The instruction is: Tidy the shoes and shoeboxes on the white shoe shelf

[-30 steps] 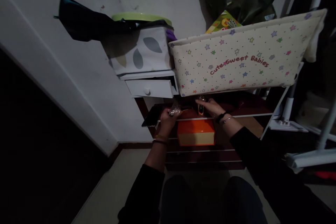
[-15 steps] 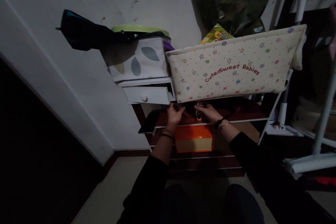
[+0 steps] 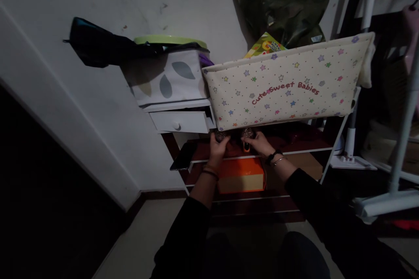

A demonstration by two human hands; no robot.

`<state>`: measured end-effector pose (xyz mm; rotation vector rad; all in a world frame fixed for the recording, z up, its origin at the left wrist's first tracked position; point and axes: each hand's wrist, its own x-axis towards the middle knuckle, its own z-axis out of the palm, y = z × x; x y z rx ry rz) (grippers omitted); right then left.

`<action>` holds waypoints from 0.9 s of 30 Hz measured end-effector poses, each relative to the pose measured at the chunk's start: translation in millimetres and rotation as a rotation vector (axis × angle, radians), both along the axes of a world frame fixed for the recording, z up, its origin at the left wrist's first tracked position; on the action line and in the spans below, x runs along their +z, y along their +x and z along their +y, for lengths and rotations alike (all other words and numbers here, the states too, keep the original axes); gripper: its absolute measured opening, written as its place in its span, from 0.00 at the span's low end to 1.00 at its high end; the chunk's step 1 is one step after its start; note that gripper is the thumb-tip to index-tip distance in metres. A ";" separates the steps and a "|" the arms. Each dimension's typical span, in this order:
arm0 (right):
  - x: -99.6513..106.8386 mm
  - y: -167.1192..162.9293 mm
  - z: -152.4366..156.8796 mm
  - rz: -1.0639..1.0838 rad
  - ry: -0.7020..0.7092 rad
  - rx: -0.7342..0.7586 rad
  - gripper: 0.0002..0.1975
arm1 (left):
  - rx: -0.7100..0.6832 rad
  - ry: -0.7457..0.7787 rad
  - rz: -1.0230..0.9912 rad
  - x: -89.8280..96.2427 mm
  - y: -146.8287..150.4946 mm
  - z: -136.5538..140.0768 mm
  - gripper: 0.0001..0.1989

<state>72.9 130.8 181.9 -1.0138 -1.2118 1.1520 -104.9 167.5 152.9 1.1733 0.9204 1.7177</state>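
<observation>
My left hand [image 3: 216,149] is closed around a small glittery thing [image 3: 220,135] on the dark red upper shelf [image 3: 294,144] of a low rack. My right hand [image 3: 259,144] grips a second glittery thing [image 3: 248,132] with an orange part, just to the right of the first. Both hands sit close together under the bottom edge of a cream fabric organiser [image 3: 284,89] printed with stars and "Cute Sweet Babies". It is too dark to tell what the glittery things are. An orange box [image 3: 240,176] stands on the shelf below my hands.
A dark flat phone-like slab [image 3: 182,158] overhangs the shelf's left end. Above it are a slightly pulled-out white drawer [image 3: 178,121], a leaf-print fabric bin [image 3: 166,78] with a green lid [image 3: 170,40], and a dark bag [image 3: 94,48] against the wall. White stand poles [image 3: 404,130] rise at right.
My left hand has carried its glittery thing from in front of the shelf edge up and inward onto the shelf, beside my right hand. The view has shifted slightly.
</observation>
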 end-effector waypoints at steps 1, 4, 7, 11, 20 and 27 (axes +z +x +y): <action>-0.3 -1.5 0.1 -0.007 0.016 -0.005 0.44 | -0.025 0.022 0.030 0.8 -4.5 -2.0 0.30; -2.2 -9.9 1.9 -0.030 0.049 0.001 0.45 | -0.174 0.062 0.140 5.1 -13.0 -11.6 0.35; -6.5 -20.4 5.3 -0.054 0.048 0.000 0.46 | -0.244 0.107 0.176 6.7 -13.4 -17.1 0.36; -15.9 -23.1 7.9 -0.107 0.074 -0.010 0.45 | -0.298 0.058 0.084 -4.2 -14.9 -15.8 0.46; -43.1 0.3 14.7 -0.312 0.047 -0.028 0.53 | -0.385 -0.082 0.146 -24.3 -30.5 -6.7 0.64; -43.9 1.8 19.4 -0.407 0.013 -0.036 0.49 | -0.420 -0.010 0.217 -23.4 -35.9 -1.8 0.57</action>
